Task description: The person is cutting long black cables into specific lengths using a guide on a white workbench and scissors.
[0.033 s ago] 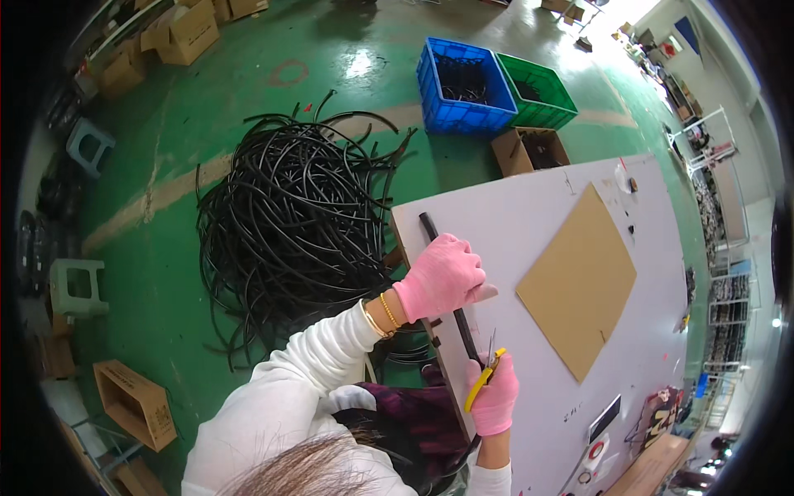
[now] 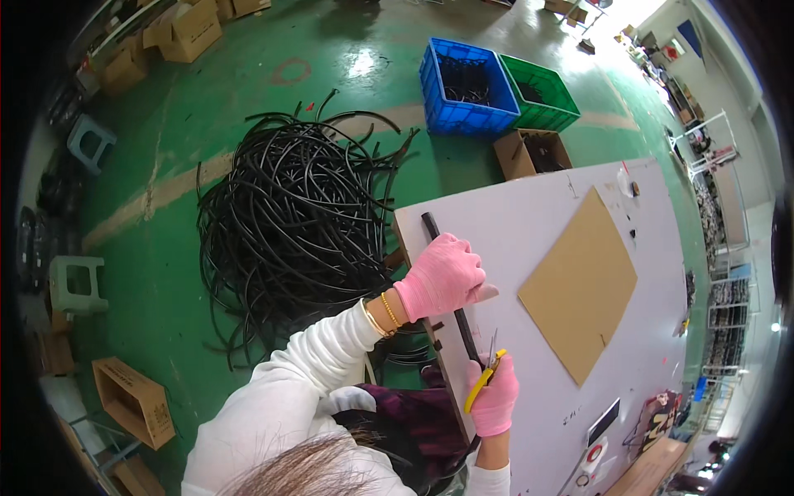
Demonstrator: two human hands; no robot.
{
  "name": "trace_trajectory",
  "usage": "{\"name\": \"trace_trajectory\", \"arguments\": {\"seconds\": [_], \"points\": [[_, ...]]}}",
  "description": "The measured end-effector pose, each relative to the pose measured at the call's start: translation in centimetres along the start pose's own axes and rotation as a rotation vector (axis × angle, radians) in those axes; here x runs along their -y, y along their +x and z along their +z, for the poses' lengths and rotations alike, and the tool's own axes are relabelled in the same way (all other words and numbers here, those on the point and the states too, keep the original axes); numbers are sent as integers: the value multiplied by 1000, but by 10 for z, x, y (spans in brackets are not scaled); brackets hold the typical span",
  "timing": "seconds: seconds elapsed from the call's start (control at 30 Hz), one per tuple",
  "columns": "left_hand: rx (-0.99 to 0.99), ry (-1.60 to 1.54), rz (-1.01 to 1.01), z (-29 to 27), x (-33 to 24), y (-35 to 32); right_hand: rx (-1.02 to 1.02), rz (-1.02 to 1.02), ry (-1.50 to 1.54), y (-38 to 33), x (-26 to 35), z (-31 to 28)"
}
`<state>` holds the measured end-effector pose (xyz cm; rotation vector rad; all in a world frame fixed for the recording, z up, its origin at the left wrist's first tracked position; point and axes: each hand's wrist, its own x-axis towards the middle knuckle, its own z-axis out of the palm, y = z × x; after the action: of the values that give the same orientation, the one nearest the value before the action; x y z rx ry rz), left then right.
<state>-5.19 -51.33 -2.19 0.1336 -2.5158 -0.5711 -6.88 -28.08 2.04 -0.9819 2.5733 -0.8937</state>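
A length of black rubber tube lies along the left edge of the white table. My left hand, in a pink glove, is closed around its upper part, and the tube's end sticks out beyond the fist. In my pink-gloved right hand is a pair of yellow-handled snips, blades pointing away from me. The same hand rests against the tube's lower part; how firmly it grips the tube there is hidden. A thick tangle of black tubes is heaped on the floor left of the table.
The white table carries a brown cardboard sheet and a phone-like dark slab. Beyond it stand a blue crate, a green crate and a cardboard box. Plastic stools are at the left.
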Motion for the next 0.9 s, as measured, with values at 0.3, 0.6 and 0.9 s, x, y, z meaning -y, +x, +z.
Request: {"name": "trace_trajectory", "arguments": {"seconds": [0.3,0.6,0.9], "points": [[55,90,-98,-9,25,9,24,46,48,16,1,10],[30,14,-134,-9,32,8,57,36,27,21,2,11],[-62,11,-148,-8,31,9,77,58,77,24,8,8]]}}
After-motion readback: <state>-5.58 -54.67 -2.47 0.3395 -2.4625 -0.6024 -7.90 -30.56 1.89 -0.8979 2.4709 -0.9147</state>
